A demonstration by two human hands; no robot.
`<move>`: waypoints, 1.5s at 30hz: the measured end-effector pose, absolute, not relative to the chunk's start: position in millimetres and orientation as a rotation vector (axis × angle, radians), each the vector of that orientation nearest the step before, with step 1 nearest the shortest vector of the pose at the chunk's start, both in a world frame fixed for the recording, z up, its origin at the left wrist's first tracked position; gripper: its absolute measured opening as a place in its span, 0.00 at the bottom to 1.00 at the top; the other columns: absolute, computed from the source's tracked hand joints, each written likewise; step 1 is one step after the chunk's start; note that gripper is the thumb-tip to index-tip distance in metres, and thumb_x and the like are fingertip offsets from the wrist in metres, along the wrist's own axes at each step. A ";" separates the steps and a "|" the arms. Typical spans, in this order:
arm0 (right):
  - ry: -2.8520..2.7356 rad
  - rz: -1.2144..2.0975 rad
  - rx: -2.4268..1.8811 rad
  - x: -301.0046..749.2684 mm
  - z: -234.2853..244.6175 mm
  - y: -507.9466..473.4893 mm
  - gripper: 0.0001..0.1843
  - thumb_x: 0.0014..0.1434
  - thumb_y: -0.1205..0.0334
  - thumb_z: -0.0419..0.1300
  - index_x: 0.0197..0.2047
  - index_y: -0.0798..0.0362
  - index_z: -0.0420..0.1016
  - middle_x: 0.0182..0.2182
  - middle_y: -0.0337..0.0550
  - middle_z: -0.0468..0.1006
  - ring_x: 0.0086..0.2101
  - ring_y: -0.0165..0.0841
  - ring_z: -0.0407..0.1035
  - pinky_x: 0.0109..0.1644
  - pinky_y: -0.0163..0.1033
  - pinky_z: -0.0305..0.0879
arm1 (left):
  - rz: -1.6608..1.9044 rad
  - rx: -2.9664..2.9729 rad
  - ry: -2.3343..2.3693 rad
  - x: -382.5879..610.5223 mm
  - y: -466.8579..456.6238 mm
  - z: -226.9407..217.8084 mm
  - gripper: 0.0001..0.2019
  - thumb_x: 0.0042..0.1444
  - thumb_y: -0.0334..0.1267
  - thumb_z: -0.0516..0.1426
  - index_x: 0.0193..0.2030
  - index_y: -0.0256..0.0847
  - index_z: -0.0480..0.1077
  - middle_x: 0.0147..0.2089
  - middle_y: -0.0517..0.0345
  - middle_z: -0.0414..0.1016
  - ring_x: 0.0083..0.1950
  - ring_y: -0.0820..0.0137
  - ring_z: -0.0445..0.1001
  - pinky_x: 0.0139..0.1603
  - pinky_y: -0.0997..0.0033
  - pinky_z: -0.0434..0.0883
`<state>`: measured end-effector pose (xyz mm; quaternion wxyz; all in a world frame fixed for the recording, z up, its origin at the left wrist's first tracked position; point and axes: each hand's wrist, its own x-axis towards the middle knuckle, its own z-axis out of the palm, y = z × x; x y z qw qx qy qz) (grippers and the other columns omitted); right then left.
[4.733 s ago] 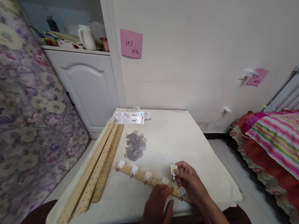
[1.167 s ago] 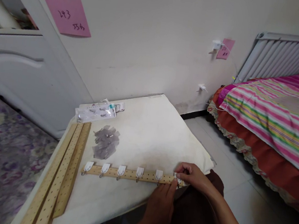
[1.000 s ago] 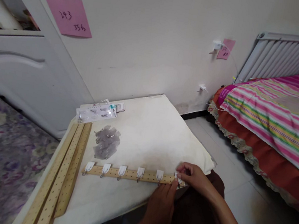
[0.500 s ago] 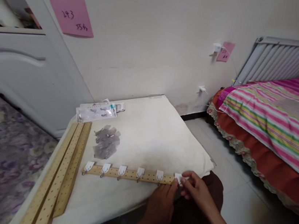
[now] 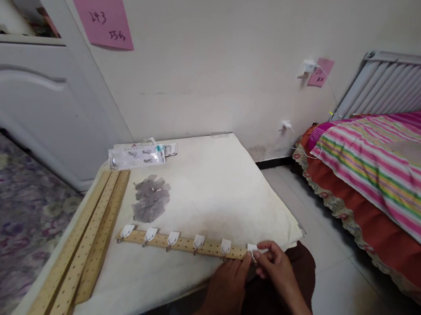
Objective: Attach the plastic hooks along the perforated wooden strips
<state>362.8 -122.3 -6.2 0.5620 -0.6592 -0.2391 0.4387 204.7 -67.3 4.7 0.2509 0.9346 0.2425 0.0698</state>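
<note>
A narrow, perforated wooden strip [image 5: 183, 245] lies across the near part of the table, with several white adhesive hooks [image 5: 173, 239] spaced along it. My left hand [image 5: 227, 286] holds the strip near its right end, its fingertips on the wood and against the last white hook [image 5: 252, 248]. From the right, my right hand [image 5: 275, 267] pinches that same hook between thumb and fingers, partly covering it. The right tip of the strip is hidden behind my fingers.
Three perforated wooden strips [image 5: 84, 249] lie together on the left of the cloth-covered table [image 5: 208, 178]. Behind the row of hooks is a heap of translucent grey pieces [image 5: 150, 199]. Hook packages [image 5: 136, 156] rest at the back left. A bed [image 5: 384, 160] stands at right.
Both hands stay at the last hook, with hardly any movement. The whole view has shifted slightly.
</note>
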 end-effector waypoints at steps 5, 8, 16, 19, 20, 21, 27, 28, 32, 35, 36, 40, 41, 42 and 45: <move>-0.549 0.984 -1.535 361.6 -9.2 -122.5 0.20 0.44 0.49 0.65 0.35 0.51 0.64 0.15 0.26 0.66 0.15 0.26 0.64 0.18 0.29 0.57 | 0.207 2.566 0.656 205.8 -67.2 2.3 0.32 0.51 0.23 0.46 0.65 0.38 0.51 0.59 0.47 0.66 0.57 0.60 0.66 0.57 0.54 0.65; -0.547 0.976 -1.525 360.6 -10.3 -122.4 0.20 0.44 0.48 0.66 0.33 0.51 0.64 0.16 0.27 0.68 0.15 0.25 0.64 0.18 0.29 0.56 | 0.240 2.580 0.666 205.7 -67.0 -0.8 0.31 0.52 0.23 0.46 0.65 0.39 0.52 0.59 0.47 0.67 0.56 0.60 0.67 0.56 0.54 0.66; -0.544 0.995 -1.559 360.8 -8.5 -125.9 0.20 0.47 0.45 0.63 0.32 0.52 0.65 0.19 0.31 0.71 0.18 0.27 0.68 0.20 0.30 0.61 | 0.282 2.551 0.633 200.9 -68.1 -0.9 0.32 0.53 0.24 0.47 0.67 0.40 0.48 0.61 0.47 0.64 0.58 0.60 0.64 0.58 0.55 0.64; -0.548 1.018 -1.545 361.7 -6.4 -131.4 0.19 0.51 0.43 0.59 0.33 0.52 0.67 0.23 0.33 0.73 0.20 0.29 0.70 0.21 0.31 0.64 | 0.305 2.551 0.627 199.4 -68.1 -2.8 0.32 0.54 0.25 0.47 0.67 0.39 0.47 0.61 0.47 0.64 0.59 0.60 0.63 0.59 0.55 0.64; -0.549 1.020 -1.536 361.7 -6.2 -133.5 0.19 0.52 0.43 0.58 0.33 0.52 0.67 0.23 0.33 0.73 0.21 0.29 0.71 0.21 0.32 0.64 | 0.317 2.552 0.618 199.1 -68.0 -3.7 0.32 0.54 0.25 0.48 0.67 0.39 0.47 0.62 0.46 0.63 0.59 0.60 0.63 0.60 0.54 0.63; -0.550 1.019 -1.526 361.6 -6.3 -135.6 0.19 0.53 0.43 0.58 0.33 0.52 0.67 0.24 0.33 0.72 0.22 0.29 0.71 0.22 0.32 0.65 | 0.329 2.554 0.609 198.9 -67.7 -4.5 0.32 0.55 0.25 0.48 0.67 0.39 0.46 0.62 0.46 0.63 0.60 0.60 0.63 0.60 0.54 0.63; -0.503 1.042 -1.469 359.4 -10.2 -142.1 0.20 0.51 0.43 0.61 0.36 0.52 0.70 0.27 0.37 0.75 0.28 0.32 0.73 0.29 0.34 0.69 | 0.365 2.538 0.577 198.4 -66.6 -4.5 0.32 0.55 0.25 0.47 0.67 0.39 0.44 0.63 0.46 0.61 0.61 0.60 0.62 0.60 0.53 0.64; -0.488 1.048 -1.457 359.0 -10.7 -142.0 0.21 0.50 0.43 0.62 0.36 0.53 0.70 0.28 0.38 0.76 0.28 0.31 0.73 0.30 0.34 0.69 | 0.373 2.534 0.575 198.1 -66.8 -4.0 0.32 0.56 0.26 0.47 0.68 0.39 0.44 0.63 0.46 0.61 0.61 0.60 0.62 0.59 0.52 0.64; -0.454 1.063 -1.412 357.6 -11.6 -140.6 0.20 0.51 0.46 0.63 0.38 0.53 0.71 0.28 0.38 0.76 0.28 0.29 0.73 0.31 0.32 0.69 | 0.407 2.505 0.565 195.3 -68.2 -1.7 0.32 0.56 0.26 0.47 0.68 0.40 0.43 0.64 0.45 0.60 0.62 0.60 0.61 0.60 0.51 0.63; -0.424 1.083 -1.394 356.8 -10.2 -140.3 0.20 0.51 0.47 0.64 0.39 0.53 0.72 0.27 0.37 0.76 0.26 0.26 0.72 0.30 0.30 0.68 | 0.393 2.458 0.545 191.5 -69.8 1.2 0.31 0.57 0.26 0.45 0.67 0.40 0.44 0.62 0.45 0.62 0.60 0.61 0.63 0.59 0.52 0.64; -0.412 1.096 -1.388 356.6 -9.0 -140.5 0.20 0.51 0.48 0.64 0.40 0.53 0.72 0.27 0.37 0.76 0.26 0.26 0.71 0.29 0.29 0.68 | 0.377 2.438 0.536 189.8 -70.3 2.8 0.30 0.57 0.26 0.46 0.67 0.41 0.45 0.60 0.45 0.64 0.59 0.61 0.64 0.58 0.53 0.66; -0.366 1.191 -1.337 356.5 -1.3 -142.4 0.19 0.52 0.51 0.65 0.43 0.53 0.73 0.28 0.37 0.76 0.25 0.23 0.71 0.28 0.26 0.67 | 0.289 2.369 0.463 181.0 -72.3 11.1 0.27 0.56 0.27 0.47 0.63 0.43 0.53 0.55 0.48 0.68 0.54 0.63 0.69 0.54 0.59 0.69; -0.352 1.229 -1.314 356.5 0.5 -143.0 0.18 0.52 0.52 0.65 0.43 0.53 0.73 0.28 0.37 0.76 0.25 0.23 0.71 0.27 0.25 0.67 | 0.261 2.363 0.444 178.3 -72.8 13.0 0.26 0.56 0.27 0.47 0.62 0.43 0.55 0.54 0.49 0.70 0.52 0.64 0.70 0.53 0.61 0.69; -0.338 1.268 -1.286 356.5 1.9 -143.8 0.17 0.52 0.53 0.65 0.43 0.53 0.73 0.28 0.37 0.76 0.25 0.23 0.71 0.28 0.25 0.67 | 0.231 2.364 0.436 175.4 -73.4 14.6 0.25 0.55 0.27 0.48 0.60 0.43 0.57 0.52 0.50 0.71 0.50 0.65 0.71 0.51 0.63 0.70; -0.294 1.378 -1.188 356.5 2.6 -147.0 0.15 0.52 0.57 0.66 0.42 0.54 0.74 0.27 0.37 0.76 0.25 0.23 0.71 0.28 0.26 0.68 | 0.142 2.393 0.456 166.5 -74.4 15.9 0.20 0.55 0.28 0.48 0.55 0.42 0.63 0.45 0.53 0.74 0.43 0.67 0.73 0.43 0.68 0.72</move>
